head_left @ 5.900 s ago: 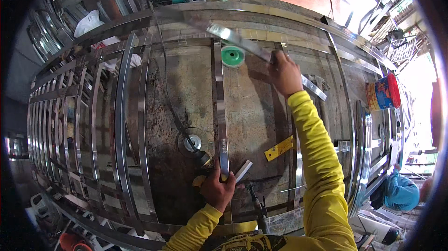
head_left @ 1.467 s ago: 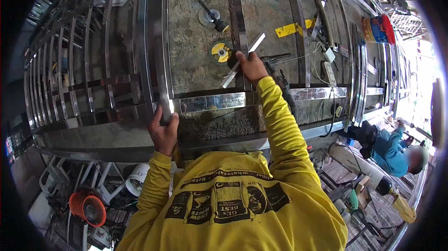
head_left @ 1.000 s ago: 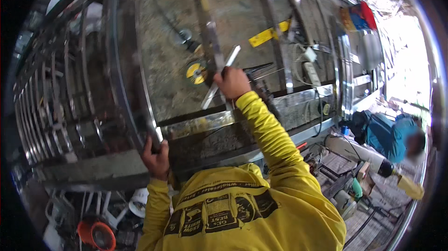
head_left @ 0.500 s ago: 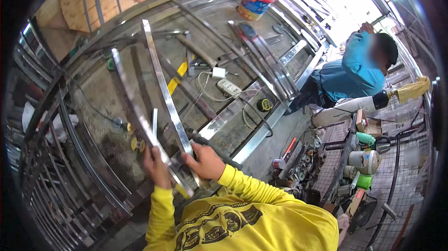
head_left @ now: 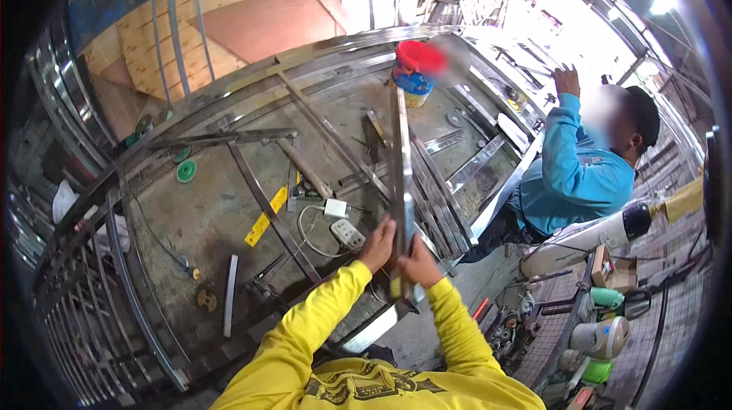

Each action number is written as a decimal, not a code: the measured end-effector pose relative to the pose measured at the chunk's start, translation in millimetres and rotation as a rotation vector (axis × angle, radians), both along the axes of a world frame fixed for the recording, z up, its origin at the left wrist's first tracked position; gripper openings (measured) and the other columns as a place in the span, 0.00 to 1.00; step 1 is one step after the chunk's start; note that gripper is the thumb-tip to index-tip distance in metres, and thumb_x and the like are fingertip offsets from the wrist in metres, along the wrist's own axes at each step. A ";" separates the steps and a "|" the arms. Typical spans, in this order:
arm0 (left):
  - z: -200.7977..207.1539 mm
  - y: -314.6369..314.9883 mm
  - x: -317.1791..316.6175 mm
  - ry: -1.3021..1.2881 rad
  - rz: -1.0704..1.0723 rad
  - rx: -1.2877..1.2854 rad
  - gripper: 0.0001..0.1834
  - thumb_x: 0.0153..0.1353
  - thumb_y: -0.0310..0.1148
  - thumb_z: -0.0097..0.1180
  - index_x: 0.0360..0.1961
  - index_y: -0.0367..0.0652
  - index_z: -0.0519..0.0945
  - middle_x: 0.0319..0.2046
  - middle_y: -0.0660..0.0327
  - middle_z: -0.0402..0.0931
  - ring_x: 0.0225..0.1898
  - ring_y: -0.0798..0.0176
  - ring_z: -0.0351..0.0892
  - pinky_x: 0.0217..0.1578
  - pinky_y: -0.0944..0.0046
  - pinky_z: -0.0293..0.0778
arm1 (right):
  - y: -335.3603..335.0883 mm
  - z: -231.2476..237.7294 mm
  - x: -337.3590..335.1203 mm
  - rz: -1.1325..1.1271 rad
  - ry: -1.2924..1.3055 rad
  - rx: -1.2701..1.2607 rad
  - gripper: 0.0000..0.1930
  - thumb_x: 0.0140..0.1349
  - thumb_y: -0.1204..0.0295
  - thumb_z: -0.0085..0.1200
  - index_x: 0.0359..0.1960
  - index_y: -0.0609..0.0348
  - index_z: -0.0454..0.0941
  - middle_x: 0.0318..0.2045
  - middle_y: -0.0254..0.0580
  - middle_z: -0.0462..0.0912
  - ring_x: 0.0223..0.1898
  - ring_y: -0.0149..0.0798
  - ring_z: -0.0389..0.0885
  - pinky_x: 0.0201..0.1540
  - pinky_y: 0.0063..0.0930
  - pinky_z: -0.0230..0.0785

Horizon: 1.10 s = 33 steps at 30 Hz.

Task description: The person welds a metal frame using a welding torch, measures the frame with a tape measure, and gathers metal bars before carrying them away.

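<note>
My left hand (head_left: 377, 245) and my right hand (head_left: 420, 264) are closed on the near ends of long shiny metal tubes (head_left: 401, 155), which lie close together and point away from me. Beyond their far ends stands a red and blue bucket (head_left: 410, 86). A stack of similar metal bars (head_left: 441, 204) lies just right of the held tubes. Left of my left hand are a white power strip (head_left: 348, 235) with its cord and a yellow flat strip (head_left: 267, 216). Whether each hand grips one tube or both cannot be made out.
A welded metal frame (head_left: 322, 122) spans the work surface. A short metal tube (head_left: 229, 296) and a green ring (head_left: 186, 171) lie at left. A co-worker in a blue shirt (head_left: 587, 181) is at right. Containers, including a white bucket (head_left: 600, 336), crowd the lower right.
Both hands have moved right with the tubes, which were apart and are now side by side. The co-worker's hand has lifted away from the head, and the view has shifted.
</note>
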<state>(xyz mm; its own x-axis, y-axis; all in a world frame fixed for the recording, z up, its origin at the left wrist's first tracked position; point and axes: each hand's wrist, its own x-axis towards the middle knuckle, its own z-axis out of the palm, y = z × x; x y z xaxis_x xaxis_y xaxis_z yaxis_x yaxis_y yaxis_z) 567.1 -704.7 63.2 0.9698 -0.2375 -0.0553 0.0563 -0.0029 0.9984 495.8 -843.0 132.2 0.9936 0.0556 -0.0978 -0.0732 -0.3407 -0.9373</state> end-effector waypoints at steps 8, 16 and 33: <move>42.2 57.8 -35.5 0.045 -0.151 0.107 0.27 0.76 0.50 0.47 0.56 0.37 0.80 0.49 0.49 0.85 0.50 0.51 0.85 0.51 0.57 0.77 | -135.5 -6.5 107.9 -0.119 0.136 -0.586 0.39 0.55 0.71 0.63 0.69 0.63 0.60 0.56 0.70 0.78 0.60 0.63 0.77 0.63 0.46 0.69; 36.2 203.7 -172.6 0.250 0.230 0.039 0.19 0.76 0.41 0.51 0.55 0.37 0.82 0.34 0.65 0.81 0.35 0.73 0.76 0.38 0.70 0.73 | -128.2 -32.7 133.7 -0.164 0.210 -0.885 0.35 0.54 0.69 0.64 0.64 0.63 0.63 0.51 0.73 0.80 0.53 0.69 0.79 0.57 0.54 0.73; 95.3 220.7 -227.4 0.073 0.613 0.308 0.17 0.73 0.40 0.55 0.47 0.36 0.85 0.30 0.63 0.81 0.33 0.70 0.78 0.37 0.66 0.74 | 61.2 -136.2 275.2 0.377 -0.743 -1.225 0.13 0.67 0.65 0.49 0.46 0.57 0.81 0.52 0.44 0.83 0.56 0.47 0.79 0.61 0.45 0.65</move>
<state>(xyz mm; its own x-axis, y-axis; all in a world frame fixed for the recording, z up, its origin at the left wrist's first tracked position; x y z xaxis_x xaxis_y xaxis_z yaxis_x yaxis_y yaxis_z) 339.7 -484.0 158.5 0.9153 0.3896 -0.1021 0.2051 -0.2326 0.9507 771.0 -781.8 -4.0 0.7817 0.5760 0.2392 0.5536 -0.8174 0.1591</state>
